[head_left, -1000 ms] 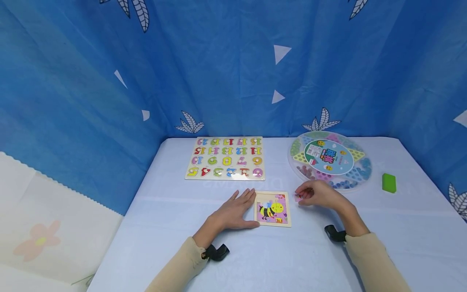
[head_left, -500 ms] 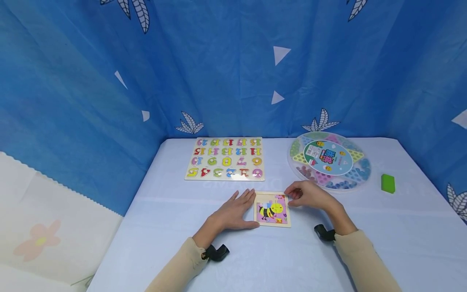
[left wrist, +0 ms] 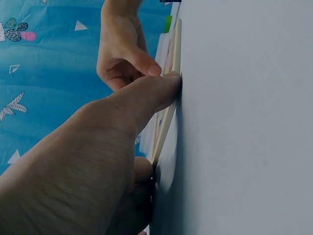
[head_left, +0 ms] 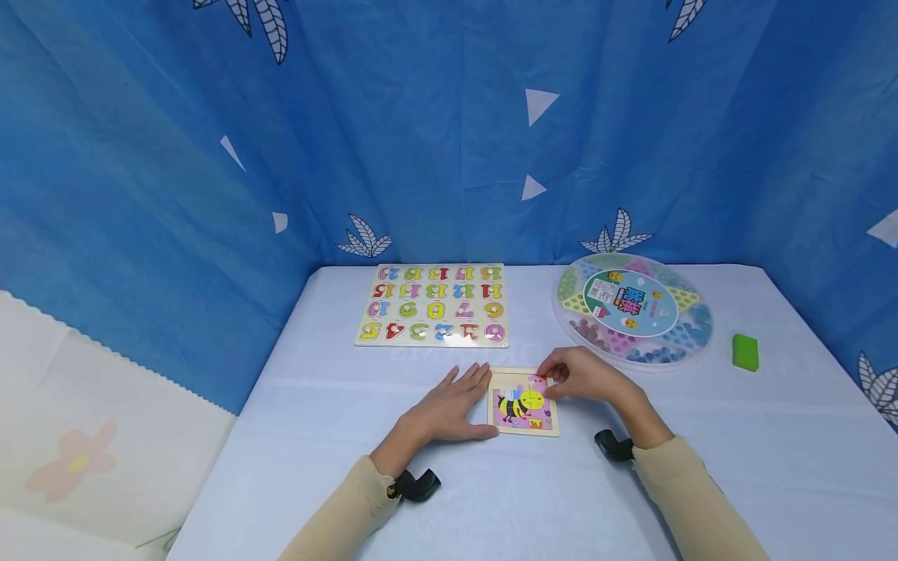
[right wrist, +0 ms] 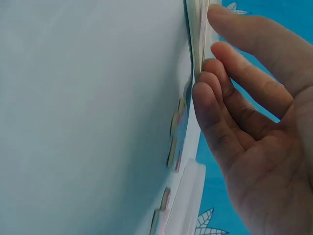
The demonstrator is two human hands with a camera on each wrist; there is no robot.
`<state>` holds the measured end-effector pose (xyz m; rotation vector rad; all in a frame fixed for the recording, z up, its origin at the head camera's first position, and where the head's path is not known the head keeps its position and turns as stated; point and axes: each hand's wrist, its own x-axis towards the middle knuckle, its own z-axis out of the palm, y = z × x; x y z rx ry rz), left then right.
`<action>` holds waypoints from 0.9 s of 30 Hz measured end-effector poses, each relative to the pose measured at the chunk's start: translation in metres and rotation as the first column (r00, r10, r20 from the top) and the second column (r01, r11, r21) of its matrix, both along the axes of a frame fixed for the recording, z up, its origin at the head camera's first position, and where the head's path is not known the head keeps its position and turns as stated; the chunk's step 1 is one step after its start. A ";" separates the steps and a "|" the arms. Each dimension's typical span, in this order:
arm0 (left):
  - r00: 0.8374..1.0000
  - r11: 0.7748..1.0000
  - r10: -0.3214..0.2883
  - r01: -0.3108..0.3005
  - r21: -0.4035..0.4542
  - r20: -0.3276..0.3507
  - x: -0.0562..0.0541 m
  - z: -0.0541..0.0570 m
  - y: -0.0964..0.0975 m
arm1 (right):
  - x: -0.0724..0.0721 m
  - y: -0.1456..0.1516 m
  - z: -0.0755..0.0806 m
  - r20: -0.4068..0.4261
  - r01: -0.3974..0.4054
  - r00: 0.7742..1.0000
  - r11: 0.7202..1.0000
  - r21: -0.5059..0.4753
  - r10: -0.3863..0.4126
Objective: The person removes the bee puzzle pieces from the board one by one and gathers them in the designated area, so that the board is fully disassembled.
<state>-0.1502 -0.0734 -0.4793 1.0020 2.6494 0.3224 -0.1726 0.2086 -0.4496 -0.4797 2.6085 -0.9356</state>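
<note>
A bee puzzle (head_left: 521,405) in a pale wooden frame lies in front of me, with bare wood along the upper left of its picture. My left hand (head_left: 449,405) rests spread at the frame's left side, thumb by the near corner and fingertips by the far one. The left wrist view shows that thumb (left wrist: 168,85) against the frame's edge. My right hand (head_left: 582,374) comes over the puzzle's upper right corner with thumb and forefinger pinching a small pink puzzle piece, mostly hidden by the fingers. In the right wrist view, the fingertips (right wrist: 205,95) are right at the frame's edge.
Behind the puzzle lies a number board (head_left: 433,305). A round clear game box (head_left: 634,308) stands at the back right, left of a green block (head_left: 746,352). Loose puzzle pieces (right wrist: 177,139) on the table show low in the right wrist view. Blue curtain (head_left: 456,156) surrounds the table.
My right hand has moved left with the pink puzzle piece, from beside the frame to over its upper right corner. My left hand has stayed in place.
</note>
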 end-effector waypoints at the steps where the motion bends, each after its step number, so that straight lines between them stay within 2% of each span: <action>1: 1.000 1.000 0.000 0.000 0.001 0.000 0.000 0.000 0.000 | 0.000 0.000 0.000 -0.004 -0.004 1.000 1.000 0.002 0.004; 12: 1.000 1.000 -0.005 0.005 -0.011 -0.011 -0.003 -0.005 -0.001 | -0.004 -0.005 -0.002 -0.019 -0.006 1.000 0.999 0.051 0.007; 27: 1.000 1.000 -0.007 0.007 -0.006 -0.007 -0.003 -0.003 0.000 | -0.006 -0.009 0.002 0.009 0.009 1.000 0.997 0.083 -0.010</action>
